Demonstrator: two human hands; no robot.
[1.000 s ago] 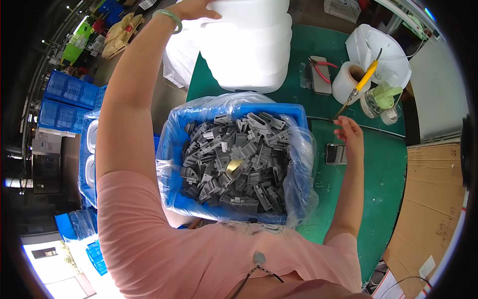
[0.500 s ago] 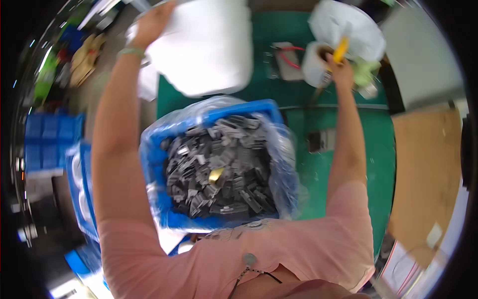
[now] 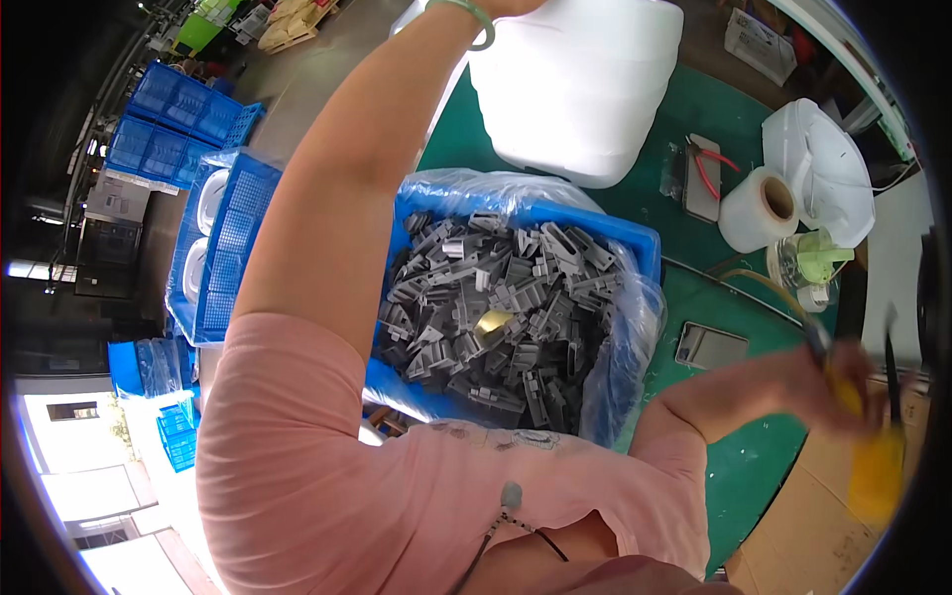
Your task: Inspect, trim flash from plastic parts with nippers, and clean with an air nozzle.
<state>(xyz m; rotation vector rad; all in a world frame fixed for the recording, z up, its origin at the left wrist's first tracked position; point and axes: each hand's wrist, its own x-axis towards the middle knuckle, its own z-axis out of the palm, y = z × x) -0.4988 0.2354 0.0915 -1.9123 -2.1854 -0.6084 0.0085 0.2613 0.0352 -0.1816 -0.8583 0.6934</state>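
My right hand [image 3: 843, 387], smeared by motion, is closed round a yellow air blow gun [image 3: 877, 481] with a dark thin nozzle, out past the right side of the green table. A tan hose [image 3: 759, 278] runs from it back over the table. At the top edge, my left hand [image 3: 511, 5] is against the upper left of a tall white rounded stack [image 3: 575, 99]; its fingers are mostly cut off. Beneath my left arm stands a blue crate [image 3: 632, 230] with a clear plastic liner. It is full of grey plastic parts [image 3: 526, 288], with one gold-coloured piece [image 3: 492, 323] among them.
On the green table [image 3: 739, 481] lie a phone-like slab [image 3: 711, 345] and red-handled pliers [image 3: 707, 178]. A film roll [image 3: 756, 210], a clear bottle with a green top [image 3: 815, 263] and a white tub [image 3: 823, 169] stand at right. More blue crates [image 3: 233, 258] are at left.
My right hand has swung from beside the film roll toward me and out to the right, carrying the blow gun. The view has turned, and my left hand now sits at the top edge.
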